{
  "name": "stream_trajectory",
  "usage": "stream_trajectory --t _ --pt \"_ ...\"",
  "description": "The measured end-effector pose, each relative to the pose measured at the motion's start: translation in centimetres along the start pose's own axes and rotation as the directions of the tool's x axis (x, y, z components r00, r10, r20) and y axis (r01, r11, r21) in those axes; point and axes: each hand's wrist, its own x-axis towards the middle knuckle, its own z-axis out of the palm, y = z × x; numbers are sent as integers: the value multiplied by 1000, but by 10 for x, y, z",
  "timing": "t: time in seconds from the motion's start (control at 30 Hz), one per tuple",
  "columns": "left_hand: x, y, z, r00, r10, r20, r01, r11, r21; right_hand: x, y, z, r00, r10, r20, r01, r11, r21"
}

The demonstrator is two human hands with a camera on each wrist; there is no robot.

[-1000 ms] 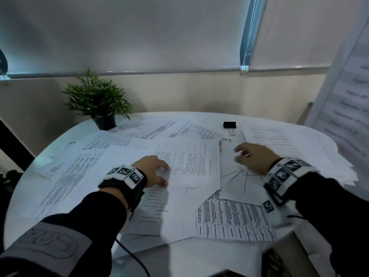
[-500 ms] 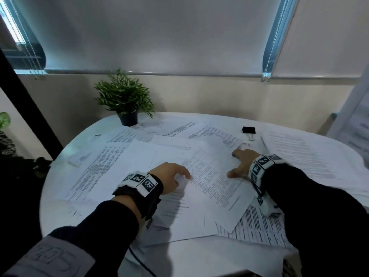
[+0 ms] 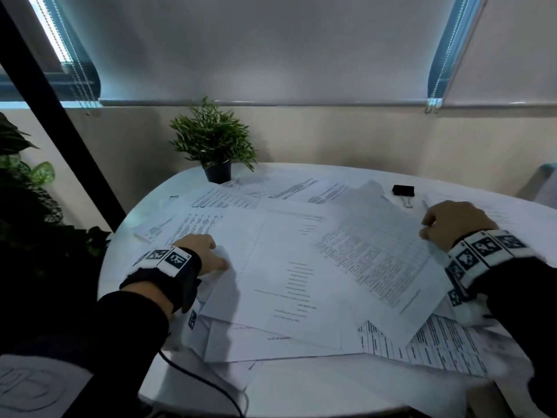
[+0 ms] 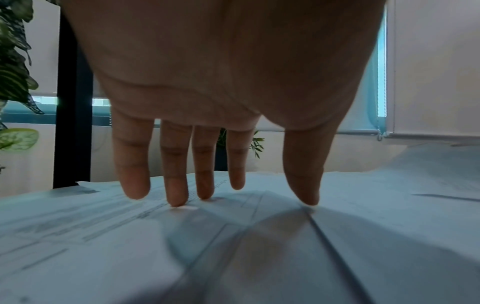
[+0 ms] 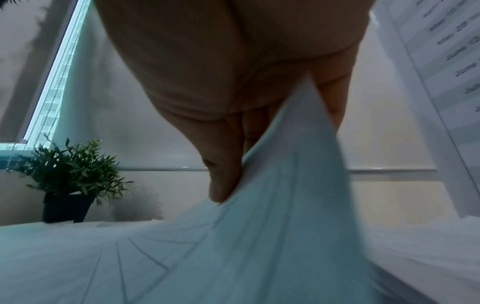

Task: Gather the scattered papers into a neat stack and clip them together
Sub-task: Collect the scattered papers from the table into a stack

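Several printed sheets (image 3: 289, 267) lie overlapping across the round white table (image 3: 120, 267). My left hand (image 3: 205, 254) rests on the left sheets with straight fingers (image 4: 176, 185), their tips pressing the paper (image 4: 103, 236). My right hand (image 3: 452, 224) is at the right side and pinches a lifted sheet (image 5: 285, 185) between thumb (image 5: 223, 164) and fingers; in the head view that sheet (image 3: 376, 260) is a tilted page of dense print. A black binder clip (image 3: 403, 191) lies at the far side, just left of the right hand.
A small potted plant (image 3: 215, 152) stands at the table's far edge, also in the right wrist view as the plant (image 5: 70, 181). Large leafy plants (image 3: 21, 188) and a dark post (image 3: 60, 116) are to the left. A cable (image 3: 196, 378) hangs off the near edge.
The right hand has moved right and now pinches the dense-print sheet, which has slid right with it. The left hand has shifted left on the papers. The head view turned left.
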Motion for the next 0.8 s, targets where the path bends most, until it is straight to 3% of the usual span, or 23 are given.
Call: stream_trajectory --t 0.1,0.2,0.27,0.33,0.37,0.4,0.47,0.53,0.57,0.6,0.67,0.73,0.8 --pt "-5 6 -2 1000 23 15 -23 1000 8 -7 9 -6 997 33 -70 -31 999 41" --pt "-11 20 -6 995 68 -73 -72 996 -58 -12 9 -22 990 10 -139 34 951 308" --pt "-21 34 -10 968 142 -208 -180 968 -176 -19 -1 -33 968 24 -248 130 801 584" --pt "-36 50 -17 928 177 -326 -291 893 -344 -27 -20 -38 946 69 -315 222 570 791" --pt "-43 56 -20 928 167 -333 -321 812 -487 -32 -32 -40 947 73 -313 246 461 853" --pt "-50 62 -23 943 145 -299 -316 672 -670 -38 -47 -40 953 49 -298 260 372 891" --pt "-61 64 -29 977 115 -178 -202 252 -946 -49 -76 -36 966 -53 -253 258 256 932" --pt "-71 53 -33 988 114 -101 -86 -128 -988 -61 -102 -28 963 -178 -200 241 249 938" --pt "-74 44 -32 989 120 -83 -51 -255 -966 -66 -111 -23 957 -233 -175 242 302 922" --pt "-76 34 -31 990 114 -81 -40 -328 -944 -71 -119 -17 946 -287 -151 252 353 901" --pt "-80 11 -24 994 72 -86 -55 -354 -933 -78 -136 -7 916 -384 -120 278 388 879" --pt "-84 -9 -11 997 24 -76 -68 -255 -965 -82 -149 -3 879 -468 -88 283 365 887" --pt "-86 -32 5 990 -57 -128 -133 -104 -986 -82 -159 -1 827 -562 28 238 395 887"
